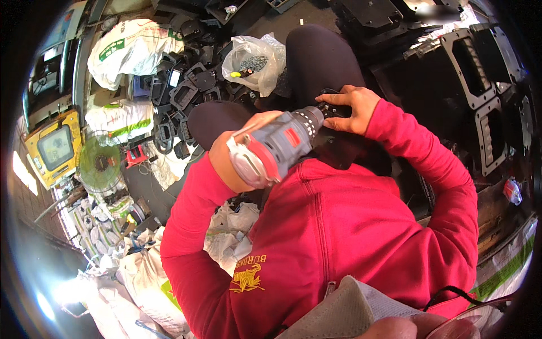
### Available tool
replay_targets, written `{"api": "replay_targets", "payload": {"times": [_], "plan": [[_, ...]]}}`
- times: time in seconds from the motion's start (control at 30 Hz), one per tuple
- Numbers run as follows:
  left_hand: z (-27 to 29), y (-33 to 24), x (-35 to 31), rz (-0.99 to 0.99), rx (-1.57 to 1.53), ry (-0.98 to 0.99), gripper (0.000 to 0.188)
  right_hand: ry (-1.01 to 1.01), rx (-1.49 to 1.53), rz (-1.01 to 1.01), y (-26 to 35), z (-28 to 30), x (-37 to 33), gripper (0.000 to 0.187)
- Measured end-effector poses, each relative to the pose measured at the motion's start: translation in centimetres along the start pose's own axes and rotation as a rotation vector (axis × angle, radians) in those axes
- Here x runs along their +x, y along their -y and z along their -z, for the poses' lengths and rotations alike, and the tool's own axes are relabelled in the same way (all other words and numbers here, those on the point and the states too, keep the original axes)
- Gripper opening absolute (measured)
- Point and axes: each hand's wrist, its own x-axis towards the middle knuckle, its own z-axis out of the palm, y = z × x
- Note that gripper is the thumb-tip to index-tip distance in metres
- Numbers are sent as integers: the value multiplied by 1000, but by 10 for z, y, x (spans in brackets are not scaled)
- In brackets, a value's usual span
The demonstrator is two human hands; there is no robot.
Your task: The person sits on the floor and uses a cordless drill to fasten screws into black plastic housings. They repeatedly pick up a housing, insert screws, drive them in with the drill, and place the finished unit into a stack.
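Observation:
My left hand (223, 160) is wrapped round a grey and red cordless drill (279, 144), its chuck pointing up and to the right. Thumb and fingers of my right hand (357, 108) pinch a small black part (333, 108) right at the front of the chuck. Whether the bit touches that part cannot be made out. Both hands are over my lap, close to my knees. Beyond them a clear plastic bag (272, 56) stands open, with many small metal screws (255, 62) and a yellow-tipped item inside.
Black frame-like parts (183, 93) lie heaped beyond my left knee. Larger black handled panels (471, 68) are stacked on the right. White sacks (132, 48) sit at the far left and lower left, near a green fan (100, 162) and a yellow-framed device (56, 148).

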Motion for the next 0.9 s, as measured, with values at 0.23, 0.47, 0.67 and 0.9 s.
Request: {"api": "replay_targets", "payload": {"times": [0.23, 0.47, 0.67, 0.9], "plan": [[-23, 0, -31, 322, -321, -81, 42, -56, -26, -34, 6, -9, -5, 54], [-20, -4, -27, 385, -405, -127, 37, -22, 8, -11, 0, -5, 6, 56], [-23, 4, 2, 539, -562, 36, 40, -79, 25, -3, -10, -6, 7, 56], [-7, 0, 10, 304, -320, 116, 48, -42, 55, -7, -11, 1, 2, 54]]}}
